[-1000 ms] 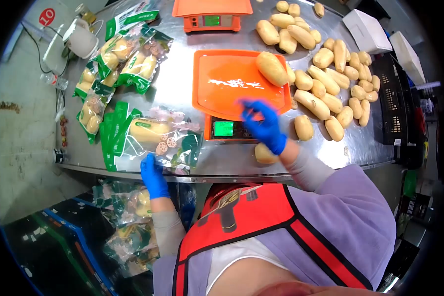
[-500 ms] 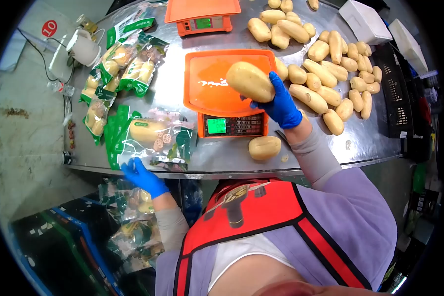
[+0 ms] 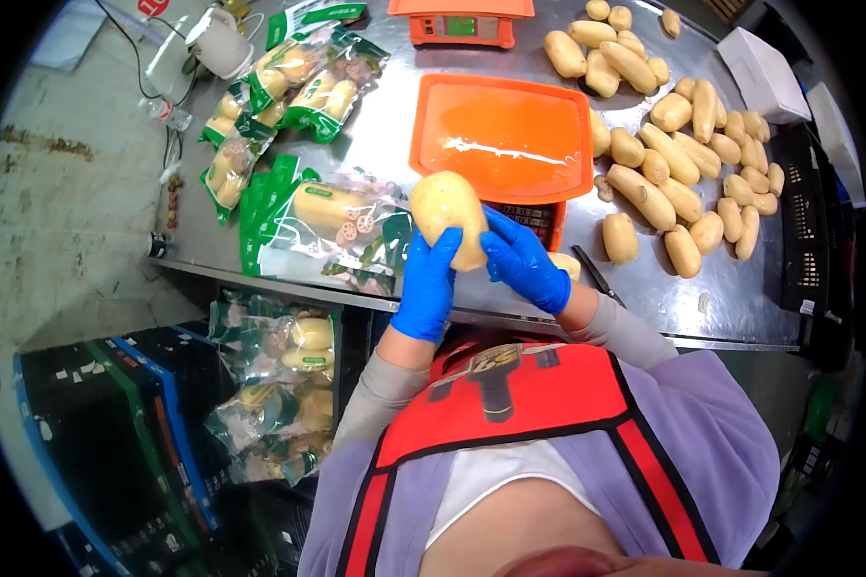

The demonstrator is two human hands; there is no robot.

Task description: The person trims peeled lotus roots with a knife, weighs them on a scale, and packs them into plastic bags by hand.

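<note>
A pale, peeled lotus root (image 3: 447, 204) is held up in front of me, just off the near left corner of an orange scale pan (image 3: 510, 125). My left hand (image 3: 425, 288), blue-gloved, grips its lower left side. The gloved fingers of my right hand (image 3: 526, 262) close against its right side. Behind the hands, the scale's keypad (image 3: 529, 217) is partly covered. A clear and green printed bag (image 3: 342, 231) lies flat to the left with a lotus root showing inside. Another lotus root (image 3: 566, 265) peeks out past my right hand.
Loose lotus roots (image 3: 678, 159) spread over the metal table's right side. A dark-handled knife (image 3: 595, 269) lies near the front edge. Filled bags (image 3: 332, 96) sit at back left, a second orange scale (image 3: 462, 24) behind. More bags (image 3: 308, 356) are below the table.
The lotus root has come from over the scale pan toward my body and turned more upright. My left hand has left the flat bag's near edge and taken hold of it too. The view has shifted.
</note>
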